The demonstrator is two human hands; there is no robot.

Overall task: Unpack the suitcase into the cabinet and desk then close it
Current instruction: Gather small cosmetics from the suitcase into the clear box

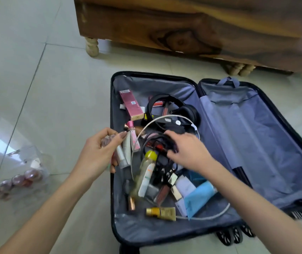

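Observation:
An open dark suitcase (256, 140) with grey-blue lining lies flat on the floor. Its left half holds loose toiletries: a pink box (131, 104), black headphones (176, 109), a white cable (166, 118), a clear bottle with a yellow-green cap (146, 167), a gold tube (162, 213) and a blue tube (199, 196). My left hand (98, 153) grips several small cosmetic tubes (126, 149) over the case's left edge. My right hand (187, 149) reaches into the pile, fingers curled around tangled dark cords (157, 143).
A wooden cabinet (192, 24) on turned legs stands just behind the suitcase. On the pale tiled floor at the left lies a clear plastic bag (20, 178) with round pinkish items. The suitcase's right half is bare lining.

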